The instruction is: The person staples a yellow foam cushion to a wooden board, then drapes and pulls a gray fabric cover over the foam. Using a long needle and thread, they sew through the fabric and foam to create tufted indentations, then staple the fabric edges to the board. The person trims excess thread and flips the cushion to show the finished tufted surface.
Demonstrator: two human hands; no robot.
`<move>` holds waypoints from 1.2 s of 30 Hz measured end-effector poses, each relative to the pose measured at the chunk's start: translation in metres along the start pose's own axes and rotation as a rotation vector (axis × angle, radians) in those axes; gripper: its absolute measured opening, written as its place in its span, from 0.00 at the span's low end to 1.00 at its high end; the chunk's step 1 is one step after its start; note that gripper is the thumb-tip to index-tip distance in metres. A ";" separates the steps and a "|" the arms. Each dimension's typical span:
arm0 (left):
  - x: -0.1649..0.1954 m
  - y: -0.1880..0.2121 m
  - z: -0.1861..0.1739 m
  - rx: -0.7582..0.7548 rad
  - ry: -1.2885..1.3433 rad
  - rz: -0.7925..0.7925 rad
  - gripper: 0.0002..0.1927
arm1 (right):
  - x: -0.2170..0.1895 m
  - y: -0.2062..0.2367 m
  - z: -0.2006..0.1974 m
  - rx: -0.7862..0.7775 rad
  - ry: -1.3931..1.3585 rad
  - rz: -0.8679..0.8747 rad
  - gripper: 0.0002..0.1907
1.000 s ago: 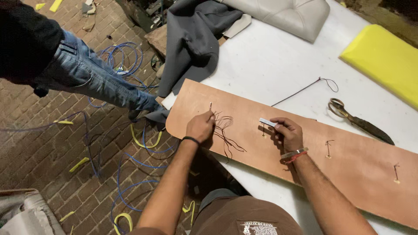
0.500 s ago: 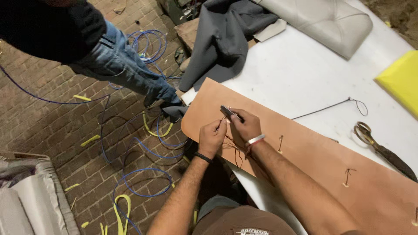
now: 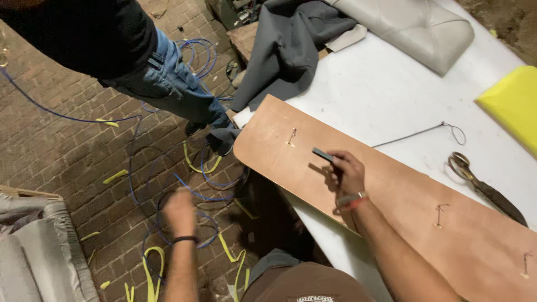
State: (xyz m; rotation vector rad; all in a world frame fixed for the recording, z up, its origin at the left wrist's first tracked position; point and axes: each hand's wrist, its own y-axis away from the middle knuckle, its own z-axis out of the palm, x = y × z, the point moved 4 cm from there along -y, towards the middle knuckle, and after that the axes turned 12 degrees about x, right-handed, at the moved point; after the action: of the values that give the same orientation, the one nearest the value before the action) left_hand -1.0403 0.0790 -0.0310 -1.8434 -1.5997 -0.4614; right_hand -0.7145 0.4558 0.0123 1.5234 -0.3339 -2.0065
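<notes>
A long brown board (image 3: 391,190) lies across the white table (image 3: 386,100). My right hand (image 3: 347,170) rests on the board and grips a small dark flat tool (image 3: 323,154) between its fingers. A short thread loop (image 3: 291,136) pokes through the board just left of the tool. My left hand (image 3: 179,210) hangs blurred over the brick floor, off the table's left edge, and whether it holds anything is unclear.
Scissors (image 3: 484,187) and a dark cord (image 3: 430,131) lie on the table. Grey fabric (image 3: 285,47), a grey cushion (image 3: 414,25) and yellow foam (image 3: 512,100) sit further back. Another person's legs (image 3: 168,84) stand left. Blue cable (image 3: 184,184) and yellow strips (image 3: 148,268) litter the floor.
My left hand has left the board and swung down to the left over the floor. My right hand stays on the board with the dark tool. The view has shifted left.
</notes>
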 end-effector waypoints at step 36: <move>0.153 0.310 0.003 -1.282 -0.195 0.901 0.22 | 0.070 0.335 -0.273 0.640 -0.369 -0.272 0.19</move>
State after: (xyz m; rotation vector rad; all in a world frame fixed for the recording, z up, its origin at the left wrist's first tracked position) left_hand -0.7107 0.1792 -0.0092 -3.3079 -0.2510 -0.9908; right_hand -0.3688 0.1899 0.0485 1.6062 -1.0505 -2.5571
